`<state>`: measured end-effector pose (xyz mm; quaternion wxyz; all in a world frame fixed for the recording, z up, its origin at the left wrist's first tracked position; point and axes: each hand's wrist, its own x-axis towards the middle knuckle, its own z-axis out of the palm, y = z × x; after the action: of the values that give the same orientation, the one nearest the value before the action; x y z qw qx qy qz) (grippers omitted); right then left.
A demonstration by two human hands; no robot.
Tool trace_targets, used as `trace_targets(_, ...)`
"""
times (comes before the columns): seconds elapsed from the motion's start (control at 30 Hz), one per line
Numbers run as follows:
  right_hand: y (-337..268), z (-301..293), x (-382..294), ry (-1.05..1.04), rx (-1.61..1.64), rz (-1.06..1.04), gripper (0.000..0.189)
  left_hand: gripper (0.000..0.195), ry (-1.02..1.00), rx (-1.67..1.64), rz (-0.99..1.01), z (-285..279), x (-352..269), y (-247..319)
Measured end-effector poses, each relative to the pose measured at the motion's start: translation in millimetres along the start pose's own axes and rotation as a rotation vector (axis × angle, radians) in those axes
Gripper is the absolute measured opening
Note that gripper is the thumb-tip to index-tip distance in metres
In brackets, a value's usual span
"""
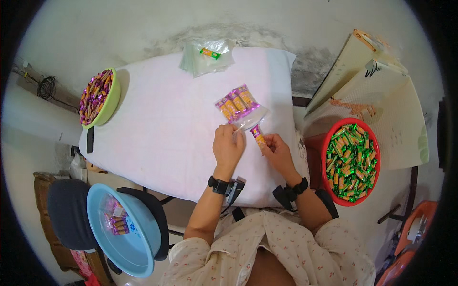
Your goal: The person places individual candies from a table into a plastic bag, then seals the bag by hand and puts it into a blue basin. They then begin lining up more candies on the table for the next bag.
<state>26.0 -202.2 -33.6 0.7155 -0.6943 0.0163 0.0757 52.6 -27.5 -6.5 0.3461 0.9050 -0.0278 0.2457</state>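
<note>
My left hand [229, 143] pinches the open edge of a clear plastic bag [254, 117] lying on the white-covered table [171, 128]. Inside that bag several purple-and-yellow wrapped snack bars [237, 103] lie side by side at the far end. My right hand [277, 152] holds one more purple-and-yellow wrapped bar [257, 135] by its near end. The bar's far tip is close to the bag's mouth; whether they touch I cannot tell.
A stack of clear bags [214, 66] bears one green-wrapped bar [210, 53]. Purple-wrapped bars fill a green basin [113, 102] at left; green-wrapped bars fill a red bucket [326, 171] at right. A blue basin [143, 246] on a chair holds filled bags [116, 218].
</note>
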Motion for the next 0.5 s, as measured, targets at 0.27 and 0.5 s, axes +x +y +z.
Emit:
trace_targets(0.27, -14.0, 23.1, 24.4, 0.04, -0.138, -0.118, 0.023, 0.008, 0.106, -0.186, 0.007, 10.3, 0.2, -3.0)
trace_targets(0.5, -13.9, 29.4, 44.7, 0.055, -0.235, -0.315, 0.025, 0.009, 0.131, -0.214, 0.032, 13.8, -0.8, -6.3)
